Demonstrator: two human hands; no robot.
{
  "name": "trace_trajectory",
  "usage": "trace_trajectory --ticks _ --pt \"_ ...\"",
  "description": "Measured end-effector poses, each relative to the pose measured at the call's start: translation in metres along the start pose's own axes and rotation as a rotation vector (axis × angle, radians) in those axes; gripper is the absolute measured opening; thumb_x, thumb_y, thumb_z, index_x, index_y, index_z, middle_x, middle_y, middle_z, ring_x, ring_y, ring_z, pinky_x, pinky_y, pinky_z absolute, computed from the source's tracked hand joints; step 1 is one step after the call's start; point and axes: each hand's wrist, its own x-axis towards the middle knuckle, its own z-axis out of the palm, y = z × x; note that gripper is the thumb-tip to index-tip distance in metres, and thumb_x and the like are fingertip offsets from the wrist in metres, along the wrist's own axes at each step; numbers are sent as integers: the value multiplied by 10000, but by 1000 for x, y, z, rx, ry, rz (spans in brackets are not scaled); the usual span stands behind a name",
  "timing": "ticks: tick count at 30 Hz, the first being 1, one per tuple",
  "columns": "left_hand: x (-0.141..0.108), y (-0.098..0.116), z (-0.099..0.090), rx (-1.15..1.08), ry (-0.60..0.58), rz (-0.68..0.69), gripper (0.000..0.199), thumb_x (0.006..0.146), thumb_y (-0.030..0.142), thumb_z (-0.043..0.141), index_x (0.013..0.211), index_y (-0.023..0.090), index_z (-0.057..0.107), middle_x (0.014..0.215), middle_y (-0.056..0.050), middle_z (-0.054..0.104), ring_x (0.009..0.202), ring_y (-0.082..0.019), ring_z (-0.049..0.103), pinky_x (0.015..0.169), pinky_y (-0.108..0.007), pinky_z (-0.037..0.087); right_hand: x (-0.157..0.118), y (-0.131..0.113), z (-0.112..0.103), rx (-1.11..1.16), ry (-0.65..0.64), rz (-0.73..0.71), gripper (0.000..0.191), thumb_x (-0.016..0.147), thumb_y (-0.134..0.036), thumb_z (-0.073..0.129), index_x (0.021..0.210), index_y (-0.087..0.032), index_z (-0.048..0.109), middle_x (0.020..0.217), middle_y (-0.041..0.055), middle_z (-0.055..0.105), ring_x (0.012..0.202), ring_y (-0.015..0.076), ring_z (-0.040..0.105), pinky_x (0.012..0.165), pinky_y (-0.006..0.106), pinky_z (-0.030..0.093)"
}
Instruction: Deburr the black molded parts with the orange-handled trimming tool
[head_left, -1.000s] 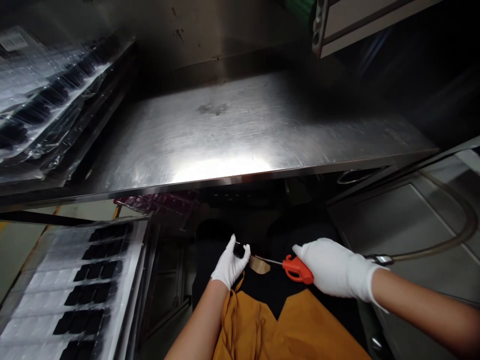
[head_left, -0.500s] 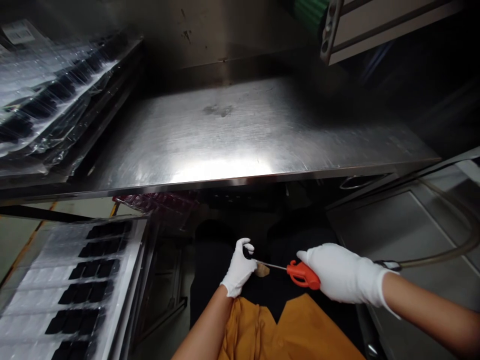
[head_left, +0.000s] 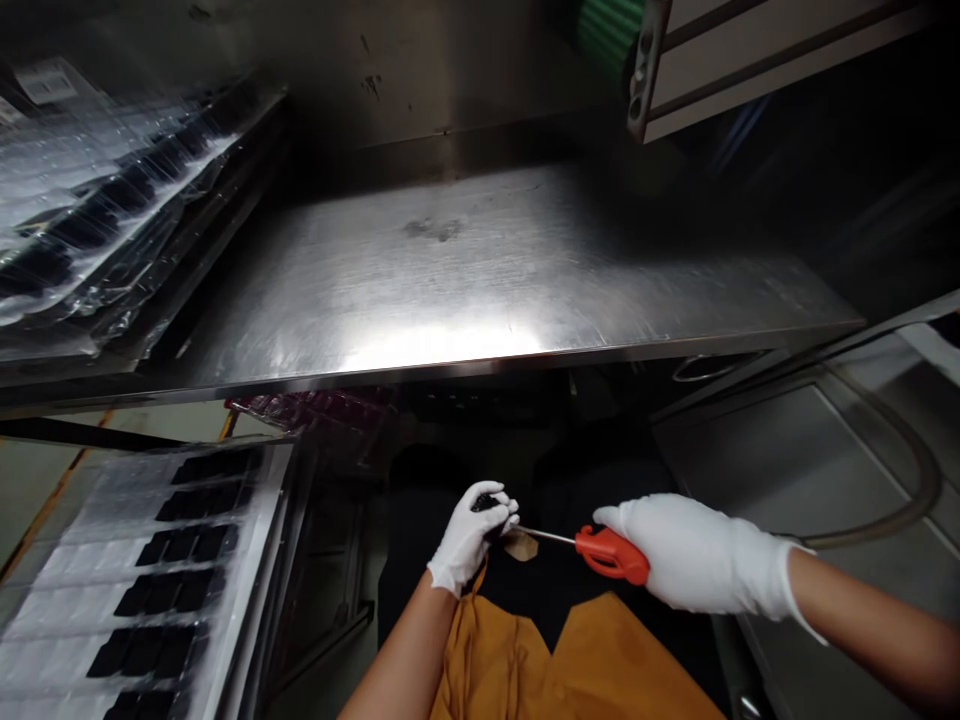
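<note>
My left hand [head_left: 469,540], in a white glove, pinches a small black object [head_left: 487,503] at its fingertips. My right hand [head_left: 697,555], also gloved, grips a red air blow gun [head_left: 613,555]. The gun's thin metal nozzle [head_left: 547,536] points left and ends at my left fingers. A black-and-silver coupling links the gun's hose [head_left: 900,500] behind my right hand. Below the nozzle, a small tan piece [head_left: 520,545] lies on the dark cloth of my lap. An orange apron [head_left: 600,660] covers my lap.
A stainless steel shelf [head_left: 450,290] runs overhead across the view. Transparent trays of black parts [head_left: 172,570] stand at the lower left, with more stacked [head_left: 97,190] at the upper left. A dark red tray [head_left: 307,408] sits behind my hands.
My left hand has turned, bringing the black object up to its fingertips. The nozzle tip now sits closer to those fingers. The view has shifted slightly.
</note>
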Motion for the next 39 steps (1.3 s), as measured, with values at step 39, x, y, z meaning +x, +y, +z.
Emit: trace_trajectory --ticks 39 --pt "-22 19 27 -61 185 -172 570 550 197 895 1033 213 593 1117 -137 667 1156 -344 587 988 -424 518 -3 49 -44 -407 1272 -43 407 820 -124 459 1226 -117 500 973 131 631 841 223 550 760 372 417"
